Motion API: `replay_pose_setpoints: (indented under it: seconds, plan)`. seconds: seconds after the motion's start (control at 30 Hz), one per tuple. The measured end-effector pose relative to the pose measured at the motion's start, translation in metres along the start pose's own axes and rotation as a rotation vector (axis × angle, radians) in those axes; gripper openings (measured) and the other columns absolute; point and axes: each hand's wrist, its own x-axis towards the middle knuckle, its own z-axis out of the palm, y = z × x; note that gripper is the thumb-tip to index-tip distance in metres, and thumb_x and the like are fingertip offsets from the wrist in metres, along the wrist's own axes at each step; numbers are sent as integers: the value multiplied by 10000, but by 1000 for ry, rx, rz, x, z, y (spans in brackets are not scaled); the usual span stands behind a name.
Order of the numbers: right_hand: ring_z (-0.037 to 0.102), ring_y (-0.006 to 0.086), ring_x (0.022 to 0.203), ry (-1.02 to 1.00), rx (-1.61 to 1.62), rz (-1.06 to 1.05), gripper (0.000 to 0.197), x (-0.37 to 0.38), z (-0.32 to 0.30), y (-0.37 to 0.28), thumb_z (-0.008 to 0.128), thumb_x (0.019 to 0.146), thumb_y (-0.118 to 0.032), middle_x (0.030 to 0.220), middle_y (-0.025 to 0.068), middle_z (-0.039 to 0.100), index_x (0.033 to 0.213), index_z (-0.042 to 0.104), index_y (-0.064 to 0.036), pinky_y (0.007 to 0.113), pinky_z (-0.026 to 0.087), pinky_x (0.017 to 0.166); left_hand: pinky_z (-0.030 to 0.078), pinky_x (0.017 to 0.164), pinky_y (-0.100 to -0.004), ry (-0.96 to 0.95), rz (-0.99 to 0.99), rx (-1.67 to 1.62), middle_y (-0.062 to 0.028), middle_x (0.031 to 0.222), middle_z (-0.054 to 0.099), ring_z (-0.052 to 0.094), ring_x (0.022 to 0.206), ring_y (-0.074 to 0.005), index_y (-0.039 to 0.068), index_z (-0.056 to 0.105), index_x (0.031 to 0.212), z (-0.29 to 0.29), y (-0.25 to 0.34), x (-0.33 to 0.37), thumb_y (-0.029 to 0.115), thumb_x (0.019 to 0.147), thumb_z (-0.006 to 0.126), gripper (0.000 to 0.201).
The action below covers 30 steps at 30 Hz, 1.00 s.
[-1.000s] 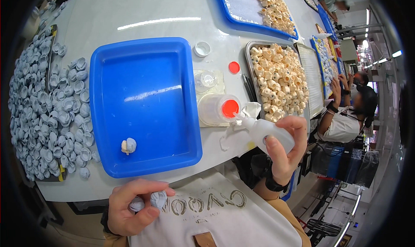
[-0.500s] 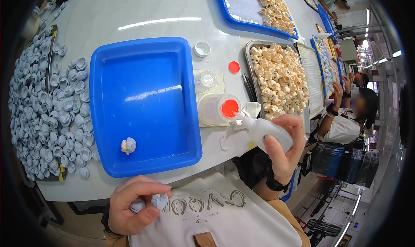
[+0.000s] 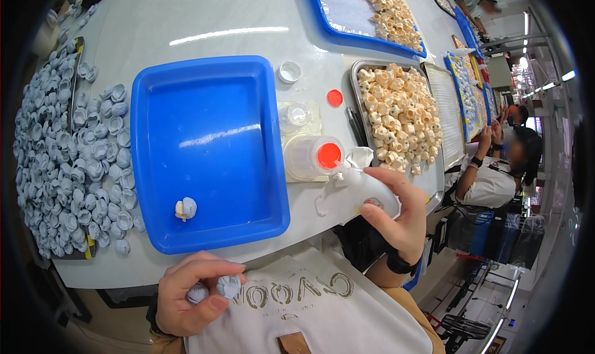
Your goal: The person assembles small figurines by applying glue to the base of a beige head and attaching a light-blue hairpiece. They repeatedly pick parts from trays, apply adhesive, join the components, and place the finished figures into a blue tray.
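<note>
My left hand [image 3: 192,295] is closed over the bag on my lap. Between its thumb and forefinger is a small pale blue cap-like piece [image 3: 229,286], and a second such piece [image 3: 197,293] sits in the curled fingers. My right hand [image 3: 400,221] grips a white squeeze bottle [image 3: 375,193] between thumb and fingers. The bottle's nozzle points at a clear tub with a red top [image 3: 304,155]. One joined piece, pale blue and cream [image 3: 185,209], lies in the near part of a blue tray [image 3: 211,234].
Many loose blue pieces [image 3: 68,162] are heaped at the left. A metal tray [image 3: 358,75] of cream parts stands right of the tub, beside tweezers [image 3: 355,126]. A white cap [image 3: 289,72], a red lid [image 3: 334,98] and crumpled tissue [image 3: 361,155] lie nearby. Co-workers sit farther right.
The squeeze bottle has tipped and turned in my right hand, shifting slightly left; its nozzle stays by the red top. My left hand and its pieces have hardly moved.
</note>
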Motion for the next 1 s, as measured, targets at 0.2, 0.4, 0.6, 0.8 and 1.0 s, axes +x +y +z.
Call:
replay_pose_setpoints:
  seconds: [0.2,0.4,0.6,0.8,1.0]
  plan:
    - [616,153,693,-38,-47,51,271,1,1,-1,673,687,-81,794,104,640,911,561,22,260,474,638,379,547,-205,-30,28,36,-92,897,633,453,591,-72,-22,594,1034,-3,-1,-1,176,761,596,337]
    - [622,200,763,52,-194,-144,276,65,-26,-2,692,679,-128,803,100,635,893,577,3,308,475,645,413,591,-211,56,-31,-100,-124,911,624,531,684,-91,-27,579,1024,-2,5,-12,245,787,623,364]
    - [614,262,754,5,-332,-144,367,166,-12,18,718,662,-243,813,146,632,885,601,23,337,475,659,399,553,-207,48,80,-71,-98,876,584,517,652,-97,-5,532,1078,-2,14,-19,340,834,616,431]
    - [602,336,771,63,-362,-286,491,164,-4,13,695,700,-219,891,200,607,1077,517,39,379,469,698,424,777,-286,38,32,-91,-106,1084,559,542,906,-163,-28,469,1178,-5,13,-29,328,855,605,500]
    - [581,110,585,217,-483,-68,177,32,-87,-9,641,760,-85,654,64,622,911,609,0,231,440,526,330,419,-169,207,109,31,-118,877,543,411,488,-49,-20,485,1020,3,-5,-26,406,814,609,489]
